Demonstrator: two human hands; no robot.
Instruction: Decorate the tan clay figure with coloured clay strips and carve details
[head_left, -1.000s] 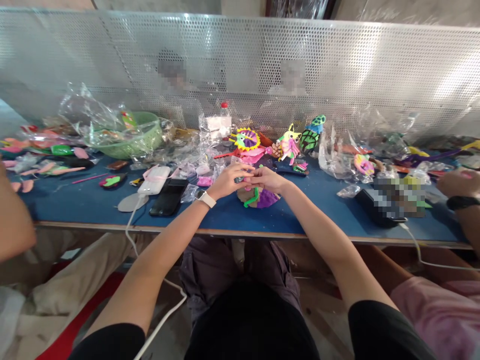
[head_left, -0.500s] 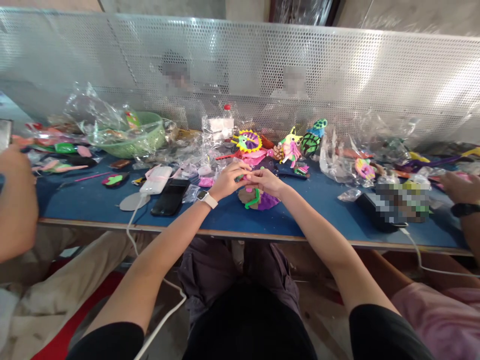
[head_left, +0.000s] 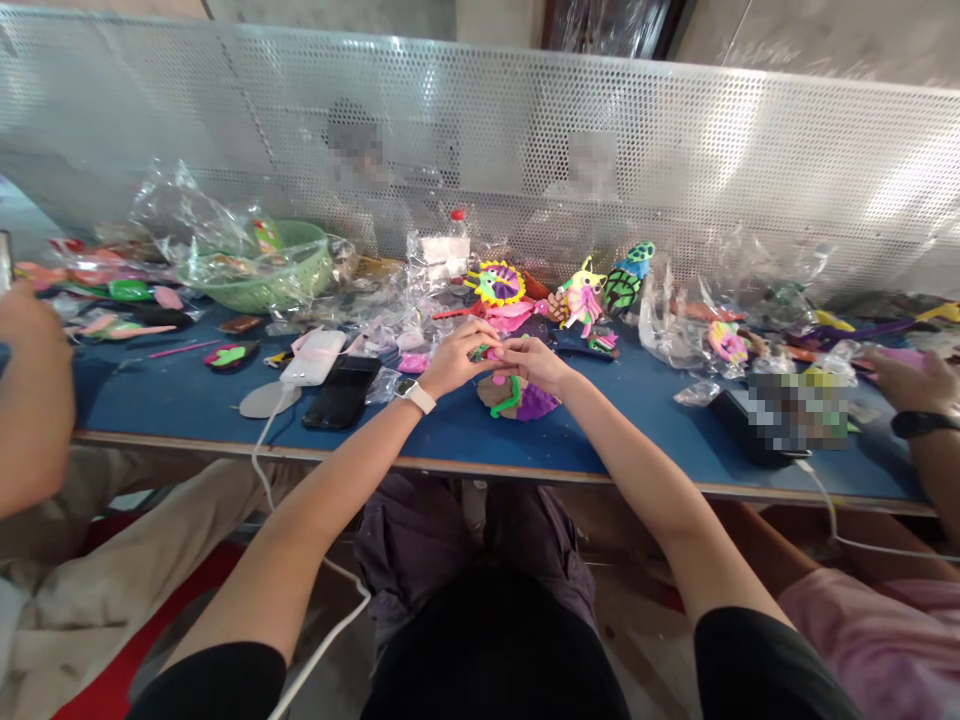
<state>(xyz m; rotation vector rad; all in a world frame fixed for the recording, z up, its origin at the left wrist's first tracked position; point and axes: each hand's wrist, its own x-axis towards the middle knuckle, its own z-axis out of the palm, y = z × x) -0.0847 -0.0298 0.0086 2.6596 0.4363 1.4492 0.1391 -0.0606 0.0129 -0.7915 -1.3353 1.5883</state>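
My left hand [head_left: 457,360] and my right hand [head_left: 534,363] meet above the table, fingertips pinched together on a small piece of pink clay [head_left: 493,354]. Most of that piece is hidden by the fingers. A bit of green shows under the left fingers; I cannot tell what it belongs to. Just below the hands lies a rounded clay figure [head_left: 538,402], part brown and part purple, with a curled green strip [head_left: 506,402] and a pink dot on it. The hands cover its far edge.
Finished-looking clay animals [head_left: 586,290] stand behind the hands. To the left are a black phone [head_left: 341,393], a white power bank [head_left: 313,358] with a cable, and a green basket [head_left: 300,285]. A black box [head_left: 742,425] sits right. Co-workers' arms [head_left: 34,400] flank both sides.
My hands stay nearly in place, with a little more green showing under the left fingers. The co-worker's hand at the right has moved slightly left, showing a pink piece.
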